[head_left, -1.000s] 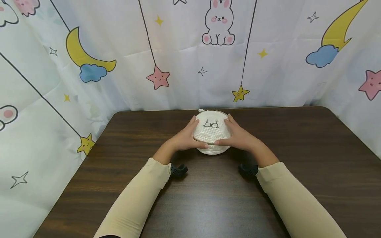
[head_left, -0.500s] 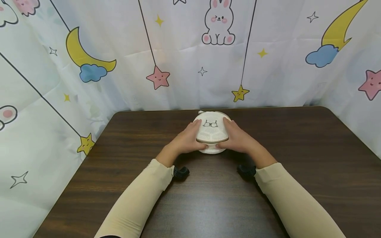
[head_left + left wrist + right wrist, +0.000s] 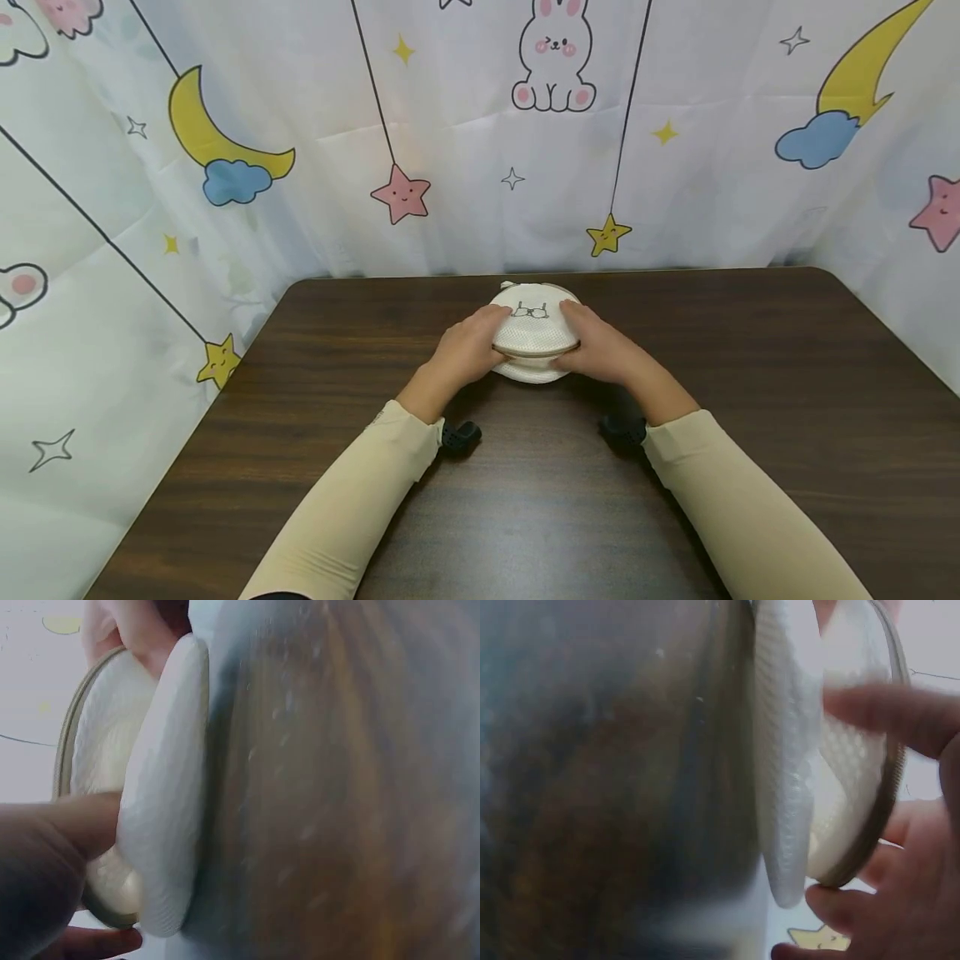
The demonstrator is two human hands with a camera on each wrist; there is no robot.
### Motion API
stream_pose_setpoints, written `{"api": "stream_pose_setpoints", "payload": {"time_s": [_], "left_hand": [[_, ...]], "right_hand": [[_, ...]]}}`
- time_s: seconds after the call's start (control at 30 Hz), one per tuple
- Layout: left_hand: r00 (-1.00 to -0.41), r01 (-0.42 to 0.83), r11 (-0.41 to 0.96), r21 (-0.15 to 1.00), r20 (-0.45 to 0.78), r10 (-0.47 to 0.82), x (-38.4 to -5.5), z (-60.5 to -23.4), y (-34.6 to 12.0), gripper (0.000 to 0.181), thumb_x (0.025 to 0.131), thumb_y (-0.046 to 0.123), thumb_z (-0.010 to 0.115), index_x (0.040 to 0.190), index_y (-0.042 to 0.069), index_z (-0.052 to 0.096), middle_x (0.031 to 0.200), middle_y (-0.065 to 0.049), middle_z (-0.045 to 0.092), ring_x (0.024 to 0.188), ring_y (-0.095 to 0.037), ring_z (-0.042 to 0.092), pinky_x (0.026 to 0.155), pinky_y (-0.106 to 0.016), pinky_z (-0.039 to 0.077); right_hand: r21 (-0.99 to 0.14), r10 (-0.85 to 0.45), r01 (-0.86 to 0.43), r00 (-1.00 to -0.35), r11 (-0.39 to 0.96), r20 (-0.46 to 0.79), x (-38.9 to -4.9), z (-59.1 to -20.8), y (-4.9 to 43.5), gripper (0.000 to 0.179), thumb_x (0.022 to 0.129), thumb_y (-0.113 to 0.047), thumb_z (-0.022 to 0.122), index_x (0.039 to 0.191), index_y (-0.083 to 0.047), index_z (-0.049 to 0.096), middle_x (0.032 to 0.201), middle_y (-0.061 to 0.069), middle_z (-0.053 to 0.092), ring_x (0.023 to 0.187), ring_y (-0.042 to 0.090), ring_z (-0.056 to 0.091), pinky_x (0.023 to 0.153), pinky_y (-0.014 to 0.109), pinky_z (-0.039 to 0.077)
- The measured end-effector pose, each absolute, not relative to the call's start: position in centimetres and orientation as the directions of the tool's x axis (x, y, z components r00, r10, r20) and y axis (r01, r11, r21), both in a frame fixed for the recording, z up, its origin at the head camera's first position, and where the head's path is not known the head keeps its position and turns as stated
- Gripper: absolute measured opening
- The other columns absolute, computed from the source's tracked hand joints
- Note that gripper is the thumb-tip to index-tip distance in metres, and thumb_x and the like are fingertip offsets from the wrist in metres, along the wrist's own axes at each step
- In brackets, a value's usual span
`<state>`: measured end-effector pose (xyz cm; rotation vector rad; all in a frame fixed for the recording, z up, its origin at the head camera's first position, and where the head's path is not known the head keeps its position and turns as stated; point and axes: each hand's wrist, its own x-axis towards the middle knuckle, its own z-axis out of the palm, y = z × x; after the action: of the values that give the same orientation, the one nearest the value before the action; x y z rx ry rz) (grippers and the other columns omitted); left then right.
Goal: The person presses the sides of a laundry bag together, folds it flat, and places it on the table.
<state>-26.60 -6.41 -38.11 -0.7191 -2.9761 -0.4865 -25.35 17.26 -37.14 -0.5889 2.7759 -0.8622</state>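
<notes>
A round white mesh laundry bag [image 3: 535, 332] with a small dark line drawing on top lies near the table's far edge. My left hand [image 3: 472, 342] grips its left side, fingers round the far side and thumb at the front fold. On the right side my right hand [image 3: 602, 346] holds it likewise. In the left wrist view, the left thumb [image 3: 86, 821] presses into the fold between the zipped rim and the puffed lower part. A brown zip [image 3: 889, 776] runs along the rim in the right wrist view, with the right thumb [image 3: 889, 712] across the fold.
The bag rests on a dark brown wooden table [image 3: 540, 500]. Behind it hangs a white curtain [image 3: 465, 83] printed with moons, stars and a rabbit. Black wrist-worn devices [image 3: 461, 437] sit at both cuffs.
Both thumbs have pushed deeper into the front fold, and the left hand has shifted slightly right. The bag looks flatter, its front edge a little farther from me.
</notes>
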Motion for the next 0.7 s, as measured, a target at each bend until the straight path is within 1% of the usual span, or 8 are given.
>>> {"api": "stream_pose_setpoints", "payload": {"time_s": [0.1, 0.17, 0.23, 0.27, 0.33, 0.43, 0.53, 0.7], "left_hand": [[-0.883, 0.454, 0.83, 0.324, 0.039, 0.468, -26.7, -37.6, -6.7, 0.083, 0.082, 0.044, 0.078, 0.151, 0.019, 0.04, 0.155, -0.003, 0.04, 0.137, -0.023, 0.045, 0.099, -0.05, 0.047], [-0.869, 0.456, 0.818, 0.351, -0.02, 0.494, -26.8, -37.2, -7.0, 0.092, 0.08, 0.055, 0.075, 0.154, 0.019, 0.035, 0.158, -0.005, 0.034, 0.142, -0.024, 0.039, 0.103, -0.052, 0.044], [-0.85, 0.46, 0.791, 0.403, -0.058, 0.524, -26.8, -36.7, -7.2, 0.097, 0.079, 0.063, 0.071, 0.155, 0.016, 0.032, 0.16, -0.008, 0.03, 0.145, -0.025, 0.033, 0.109, -0.053, 0.039], [-0.845, 0.454, 0.781, 0.429, -0.071, 0.53, -26.7, -36.5, -7.3, 0.094, 0.083, 0.063, 0.067, 0.155, 0.015, 0.032, 0.16, -0.01, 0.029, 0.147, -0.025, 0.029, 0.112, -0.052, 0.035], [-0.842, 0.436, 0.767, 0.471, -0.087, 0.532, -26.7, -36.2, -7.5, 0.079, 0.092, 0.055, 0.06, 0.154, 0.013, 0.035, 0.161, -0.011, 0.029, 0.15, -0.026, 0.024, 0.117, -0.049, 0.029], [-0.853, 0.418, 0.76, 0.498, -0.074, 0.517, -26.7, -36.1, -7.5, 0.058, 0.098, 0.037, 0.056, 0.149, 0.012, 0.044, 0.158, -0.01, 0.036, 0.149, -0.026, 0.027, 0.119, -0.045, 0.027], [-0.857, 0.437, 0.776, 0.455, -0.053, 0.513, -26.8, -36.3, -7.4, 0.05, 0.097, 0.029, 0.059, 0.144, 0.014, 0.051, 0.154, -0.008, 0.042, 0.146, -0.024, 0.033, 0.117, -0.042, 0.03], [-0.863, 0.448, 0.803, 0.392, -0.046, 0.504, -26.7, -36.4, -7.0, 0.047, 0.096, 0.031, 0.061, 0.141, 0.016, 0.056, 0.152, -0.01, 0.043, 0.142, -0.025, 0.04, 0.113, -0.044, 0.036]], "right_hand": [[-0.631, -0.442, -0.277, -0.889, 0.725, -0.117, -25.2, -36.8, 17.6, 0.104, 0.088, -0.042, 0.07, 0.158, -0.001, 0.005, 0.165, 0.02, 0.004, 0.151, 0.042, -0.001, 0.118, 0.06, 0.013], [-0.644, -0.445, -0.258, -0.884, 0.72, -0.142, -25.2, -36.6, 17.7, 0.097, 0.093, -0.049, 0.06, 0.158, -0.002, 0.005, 0.165, 0.018, 0.003, 0.15, 0.043, -0.005, 0.119, 0.061, 0.009], [-0.652, -0.448, -0.254, -0.882, 0.715, -0.147, -25.2, -36.6, 17.9, 0.088, 0.099, -0.049, 0.05, 0.158, -0.002, 0.006, 0.165, 0.019, 0.003, 0.15, 0.045, -0.006, 0.118, 0.062, 0.006], [-0.652, -0.443, -0.25, -0.884, 0.715, -0.147, -25.2, -36.6, 17.9, 0.083, 0.101, -0.047, 0.047, 0.158, -0.002, 0.007, 0.165, 0.019, 0.004, 0.15, 0.045, -0.006, 0.118, 0.062, 0.005], [-0.646, -0.434, -0.251, -0.89, 0.721, -0.138, -25.2, -36.7, 17.9, 0.077, 0.102, -0.04, 0.046, 0.158, -0.001, 0.009, 0.165, 0.02, 0.007, 0.15, 0.044, -0.006, 0.118, 0.062, 0.005], [-0.611, -0.417, -0.26, -0.9, 0.747, -0.126, -25.3, -36.8, 17.6, 0.075, 0.101, -0.033, 0.051, 0.157, -0.001, 0.013, 0.163, 0.022, 0.011, 0.151, 0.043, -0.004, 0.116, 0.066, 0.005], [-0.579, -0.412, -0.272, -0.903, 0.769, -0.123, -25.3, -36.8, 17.4, 0.073, 0.099, -0.03, 0.055, 0.157, -0.003, 0.019, 0.163, 0.022, 0.014, 0.151, 0.041, -0.001, 0.116, 0.066, 0.007], [-0.56, -0.449, -0.321, -0.888, 0.763, -0.103, -25.3, -37.0, 17.1, 0.066, 0.099, -0.025, 0.057, 0.155, -0.004, 0.029, 0.161, 0.026, 0.016, 0.15, 0.045, 0.003, 0.118, 0.061, 0.012]]}}
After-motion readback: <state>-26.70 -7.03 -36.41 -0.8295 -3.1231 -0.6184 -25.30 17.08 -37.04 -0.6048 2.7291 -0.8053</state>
